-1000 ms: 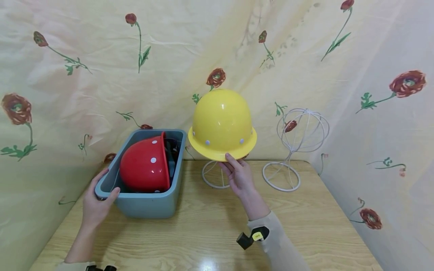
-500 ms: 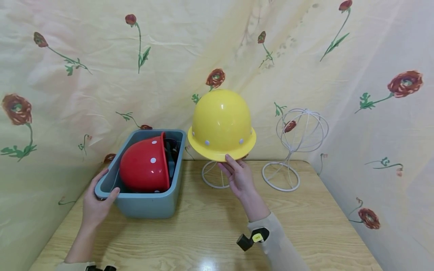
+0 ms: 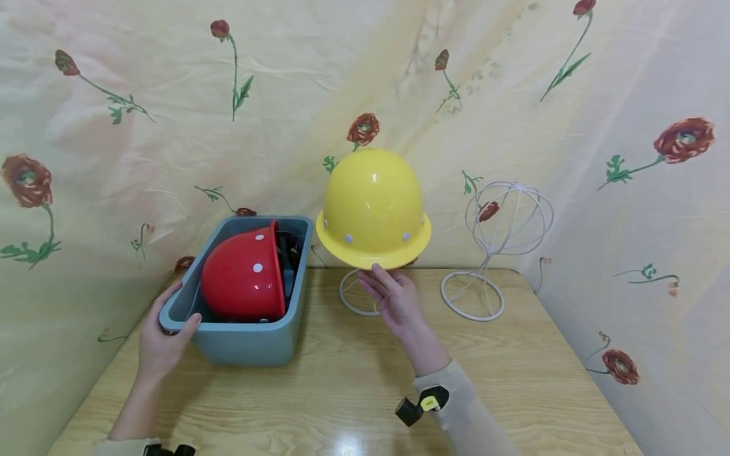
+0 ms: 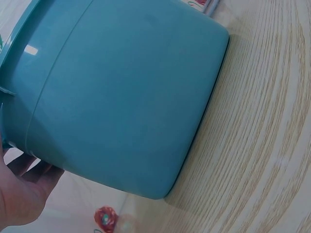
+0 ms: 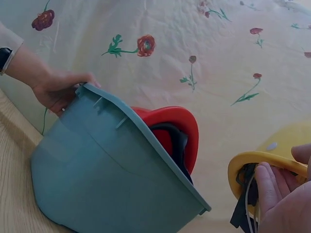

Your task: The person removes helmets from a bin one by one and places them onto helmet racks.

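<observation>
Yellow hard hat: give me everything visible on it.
The yellow hard hat is a glossy, plastic-looking dome with a flared brim and pale rivets above it. Dark straps and light cords hang underneath. It's crown-up above a white wire stand's base; whether it rests there is hidden. The right hand holds its near brim, thumb outside, fingers beneath.
</observation>
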The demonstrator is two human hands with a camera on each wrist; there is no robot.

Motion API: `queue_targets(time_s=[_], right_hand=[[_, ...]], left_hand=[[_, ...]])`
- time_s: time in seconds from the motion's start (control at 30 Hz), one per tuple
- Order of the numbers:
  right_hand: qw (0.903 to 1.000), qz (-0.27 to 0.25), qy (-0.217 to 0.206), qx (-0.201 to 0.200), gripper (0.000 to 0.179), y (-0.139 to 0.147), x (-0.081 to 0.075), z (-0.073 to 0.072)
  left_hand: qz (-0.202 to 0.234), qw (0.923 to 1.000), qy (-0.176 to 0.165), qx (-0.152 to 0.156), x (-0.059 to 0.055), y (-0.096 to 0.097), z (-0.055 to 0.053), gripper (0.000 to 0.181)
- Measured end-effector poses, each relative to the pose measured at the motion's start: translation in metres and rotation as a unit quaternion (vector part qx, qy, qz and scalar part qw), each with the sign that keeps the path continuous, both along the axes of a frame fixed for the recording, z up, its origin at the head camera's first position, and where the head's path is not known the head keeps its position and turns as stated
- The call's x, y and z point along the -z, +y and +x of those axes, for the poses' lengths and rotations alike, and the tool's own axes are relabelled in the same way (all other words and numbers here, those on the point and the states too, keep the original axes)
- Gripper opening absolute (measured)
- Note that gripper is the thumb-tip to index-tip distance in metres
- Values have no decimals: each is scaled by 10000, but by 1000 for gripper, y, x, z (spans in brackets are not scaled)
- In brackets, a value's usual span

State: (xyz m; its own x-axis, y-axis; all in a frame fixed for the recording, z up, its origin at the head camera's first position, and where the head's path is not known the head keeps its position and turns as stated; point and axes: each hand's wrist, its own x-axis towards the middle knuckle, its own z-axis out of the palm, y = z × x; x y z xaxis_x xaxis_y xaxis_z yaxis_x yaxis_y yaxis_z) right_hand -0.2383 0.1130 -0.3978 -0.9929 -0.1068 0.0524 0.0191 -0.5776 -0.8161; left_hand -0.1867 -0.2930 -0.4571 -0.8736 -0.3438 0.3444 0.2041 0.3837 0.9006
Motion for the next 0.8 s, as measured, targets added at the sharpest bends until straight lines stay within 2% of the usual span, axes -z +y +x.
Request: queue_targets(time_s=[0.23, 0.4, 0.53, 0.6, 0.73, 0.8], right_hand=[[9989, 386, 26, -274, 14, -11, 4, 4], [9982, 364, -18, -468, 23, -24, 7, 6], [9971, 506, -17, -570, 17, -34, 8, 8], [9955, 700, 100, -636, 17, -39, 9, 10], [9896, 1147, 495, -710, 33, -51, 8, 11], [9858, 1340, 727, -711, 35, -56, 6, 12]], left_hand=[[24, 9999, 113, 25, 1, 0, 0, 70], [49, 9999, 164, 2, 1, 0, 1, 69], [29, 9998, 197, 44, 1, 1, 1, 70], [49, 9997, 214, 58, 1, 1, 1, 70], [74, 9997, 221, 56, 1, 1, 1, 69], [66, 9997, 223, 53, 1, 1, 1, 69]])
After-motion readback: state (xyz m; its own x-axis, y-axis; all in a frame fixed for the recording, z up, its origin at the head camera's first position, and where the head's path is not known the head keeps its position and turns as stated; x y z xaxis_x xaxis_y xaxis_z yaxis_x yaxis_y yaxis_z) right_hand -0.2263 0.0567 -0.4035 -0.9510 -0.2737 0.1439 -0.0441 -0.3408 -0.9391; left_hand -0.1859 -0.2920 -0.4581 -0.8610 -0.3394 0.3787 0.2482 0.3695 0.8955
